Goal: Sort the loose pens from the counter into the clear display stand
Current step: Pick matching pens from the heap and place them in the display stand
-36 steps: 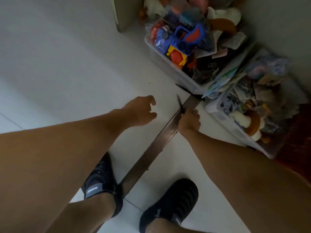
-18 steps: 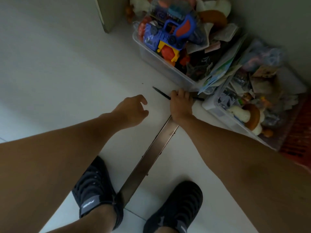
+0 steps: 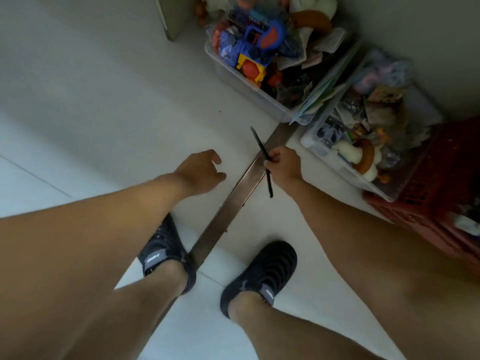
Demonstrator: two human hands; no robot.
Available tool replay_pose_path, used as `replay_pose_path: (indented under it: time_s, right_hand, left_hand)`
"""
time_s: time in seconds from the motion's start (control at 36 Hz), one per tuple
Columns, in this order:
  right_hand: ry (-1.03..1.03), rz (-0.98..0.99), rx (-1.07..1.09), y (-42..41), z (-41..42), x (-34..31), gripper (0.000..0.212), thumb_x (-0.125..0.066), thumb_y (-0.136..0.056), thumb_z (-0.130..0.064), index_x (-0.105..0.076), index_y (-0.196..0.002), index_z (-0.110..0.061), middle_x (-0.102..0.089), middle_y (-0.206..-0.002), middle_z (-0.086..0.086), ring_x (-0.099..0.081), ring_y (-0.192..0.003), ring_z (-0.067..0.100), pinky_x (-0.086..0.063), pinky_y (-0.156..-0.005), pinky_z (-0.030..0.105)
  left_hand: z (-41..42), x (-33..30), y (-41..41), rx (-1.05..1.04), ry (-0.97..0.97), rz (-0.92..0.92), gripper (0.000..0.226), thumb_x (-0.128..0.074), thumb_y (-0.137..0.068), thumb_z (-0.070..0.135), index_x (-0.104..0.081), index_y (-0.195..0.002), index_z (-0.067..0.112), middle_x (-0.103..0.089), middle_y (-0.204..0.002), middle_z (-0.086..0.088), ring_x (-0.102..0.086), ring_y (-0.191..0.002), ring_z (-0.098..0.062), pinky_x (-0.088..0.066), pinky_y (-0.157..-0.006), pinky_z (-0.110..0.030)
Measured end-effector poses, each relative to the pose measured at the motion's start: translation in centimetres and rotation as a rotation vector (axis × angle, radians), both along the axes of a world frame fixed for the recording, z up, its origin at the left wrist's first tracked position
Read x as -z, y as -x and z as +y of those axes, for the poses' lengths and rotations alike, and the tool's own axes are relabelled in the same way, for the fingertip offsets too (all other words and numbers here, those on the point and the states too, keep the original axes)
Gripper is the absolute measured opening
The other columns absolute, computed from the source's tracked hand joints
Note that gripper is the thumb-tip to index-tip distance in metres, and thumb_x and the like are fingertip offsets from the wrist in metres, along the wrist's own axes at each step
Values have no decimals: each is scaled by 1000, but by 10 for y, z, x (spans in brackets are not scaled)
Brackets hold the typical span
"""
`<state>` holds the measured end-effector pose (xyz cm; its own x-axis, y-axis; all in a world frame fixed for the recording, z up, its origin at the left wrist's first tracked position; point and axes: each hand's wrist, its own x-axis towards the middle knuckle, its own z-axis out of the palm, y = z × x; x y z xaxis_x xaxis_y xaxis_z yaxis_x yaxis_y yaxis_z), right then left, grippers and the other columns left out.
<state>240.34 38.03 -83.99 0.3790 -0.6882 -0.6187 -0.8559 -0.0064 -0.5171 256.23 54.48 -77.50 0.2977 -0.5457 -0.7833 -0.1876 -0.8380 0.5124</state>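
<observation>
A thin black pen (image 3: pixel 259 144) is pinched in my right hand (image 3: pixel 284 166), held above the floor over the metal threshold strip (image 3: pixel 233 201). The pen slants from upper left to lower right, sticking out on both sides of my fingers. My left hand (image 3: pixel 201 170) hovers to the left of the strip with loosely curled fingers and holds nothing. No display stand or counter is in view.
Two clear plastic bins (image 3: pixel 249 92) (image 3: pixel 337 165) full of toys and papers stand at the upper right against the wall. A red crate (image 3: pixel 428 211) sits at the right edge. My two feet in dark shoes (image 3: pixel 166 252) (image 3: pixel 262 271) stand on the white tiled floor.
My right hand reached to the pen lying on the floor by the bin, took hold of it and lifted it back toward me. The left hand stayed near the strip.
</observation>
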Motion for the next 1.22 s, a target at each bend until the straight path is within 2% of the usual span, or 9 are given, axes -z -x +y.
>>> replay_pose_path:
  time_s: [0.08, 0.19, 0.36, 0.53, 0.72, 0.83, 1.0, 1.11, 1.22]
  right_hand:
    - [-429, -257, 317, -6, 23, -107, 14, -70, -87, 8, -65, -91, -4, -70, -78, 13, -65, -66, 23, -53, -61, 33]
    - [-715, -451, 231, 2, 37, -280, 18, -68, -89, 7, -66, -107, 4, -73, -80, 9, -70, -69, 17, -55, -65, 28]
    - [-789, -524, 245, 36, 17, -519, 15, -71, -87, 4, -74, -88, -11, -75, -82, 15, -70, -74, 25, -56, -77, 35]
    - [-643, -535, 210, 97, -26, -682, 23, -64, -100, -21, -67, -122, -26, -74, -91, 5, -64, -63, 16, -49, -46, 23]
    - [-342, -665, 642, 149, -113, -755, 7, -71, -92, -6, -72, -96, 0, -62, -68, 5, -52, -51, 8, -42, -45, 14]
    - [-393, -807, 902, 159, -166, -766, 4, -68, -92, 3, -67, -89, 1, -65, -79, 8, -62, -64, 11, -57, -61, 15]
    - [-611, -842, 1011, 127, -215, -751, 7, -62, -99, -9, -63, -94, -4, -63, -87, 9, -58, -59, 10, -53, -52, 14]
    - [-665, -818, 1028, 97, -237, -745, 20, -55, -104, -13, -58, -86, -5, -58, -74, 10, -54, -42, 13, -46, -41, 18]
    - [-379, -679, 1075, 82, -280, -742, 9, -52, -103, -10, -55, -94, -7, -58, -71, 6, -50, -46, 11, -39, -39, 21]
  left_hand:
    - [-2, -81, 5, -119, -94, 89, 40, -72, -90, 44, -57, -119, 20, -68, -98, -1, -65, -75, -13, -53, -65, -25]
    - [-18, -233, 9, -218, -27, 425, 46, -66, -90, 55, -64, -115, 17, -66, -90, -4, -62, -65, -13, -48, -53, -21]
    - [-62, -456, 19, -87, 88, 506, 31, -70, -93, 33, -71, -118, 14, -62, -68, -4, -58, -55, -11, -46, -49, -16]
    - [-126, -601, 67, -132, 223, 397, 13, -70, -94, 20, -72, -99, 8, -63, -65, -4, -59, -51, -9, -46, -45, -15]
    - [-218, -678, 131, -297, 433, 478, 8, -70, -94, 18, -67, -93, 11, -67, -66, -4, -66, -56, -10, -51, -49, -15]
    - [-257, -692, 138, -404, 466, 552, 12, -66, -97, 17, -70, -103, 7, -74, -82, -11, -74, -70, -17, -57, -57, -19]
    - [-300, -684, 130, -415, 522, 548, 24, -62, -99, 9, -68, -119, -2, -74, -99, -16, -73, -87, -22, -61, -77, -25]
    - [-325, -674, 126, -307, 574, 495, 23, -61, -98, 3, -70, -119, 3, -76, -108, -15, -72, -102, -29, -60, -86, -31]
    - [-350, -666, 103, -34, 584, 371, 55, -76, -89, 10, -57, -139, 20, -72, -119, -3, -72, -106, -23, -58, -94, -39]
